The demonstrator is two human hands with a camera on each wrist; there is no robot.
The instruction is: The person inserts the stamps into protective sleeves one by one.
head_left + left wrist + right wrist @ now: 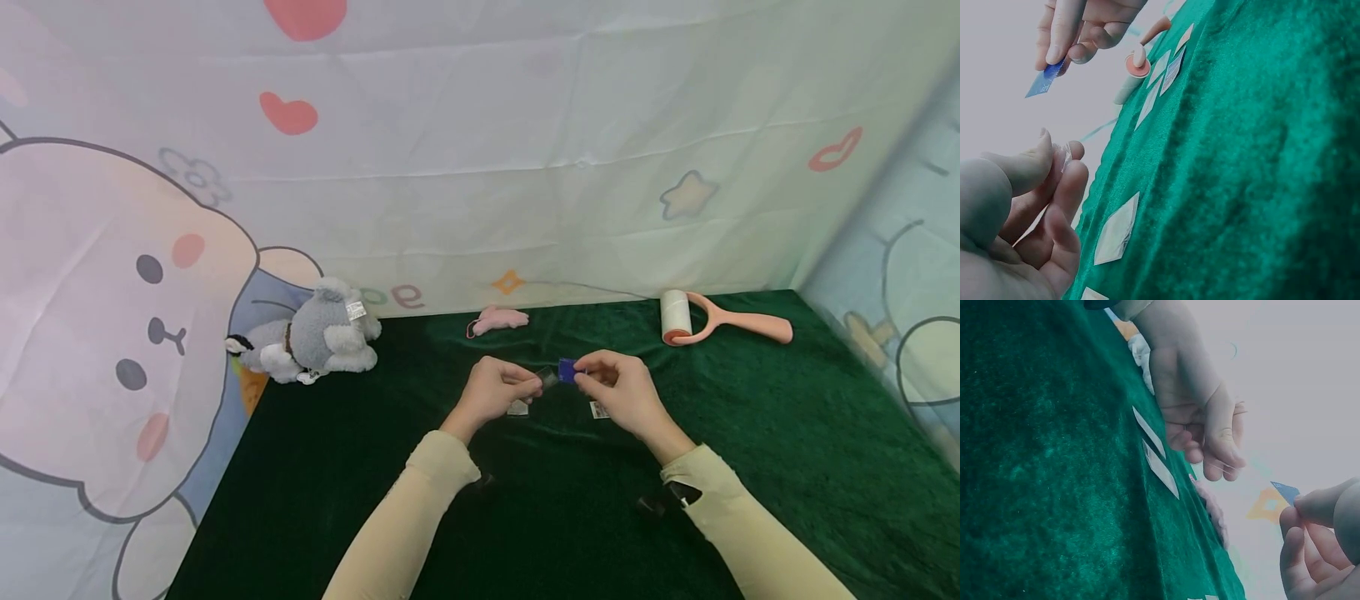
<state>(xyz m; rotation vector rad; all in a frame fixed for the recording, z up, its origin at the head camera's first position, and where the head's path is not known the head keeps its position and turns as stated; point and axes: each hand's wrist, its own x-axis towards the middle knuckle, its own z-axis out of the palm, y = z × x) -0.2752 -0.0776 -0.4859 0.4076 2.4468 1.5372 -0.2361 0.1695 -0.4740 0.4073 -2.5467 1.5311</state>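
Observation:
In front of me, above the green cloth, my left hand (491,387) pinches a small clear plastic piece (549,377) between thumb and fingertips. My right hand (618,393) pinches a small flat blue packet (567,370) by one edge. Packet and plastic face each other with a narrow gap in the head view. The left wrist view shows the blue packet (1044,81) hanging out beyond the right thumb, and the crinkled clear plastic (1066,157) at the left fingertips. Below the hands, small flat whitish packets lie on the cloth, one (517,407) under the left hand and one (599,410) under the right.
A grey and white plush toy (318,333) lies at the back left of the green cloth (555,508). A pink plush piece with a loop (500,320) lies at the back middle, a lint roller (676,317) at the back right. A printed curtain (465,167) hangs behind.

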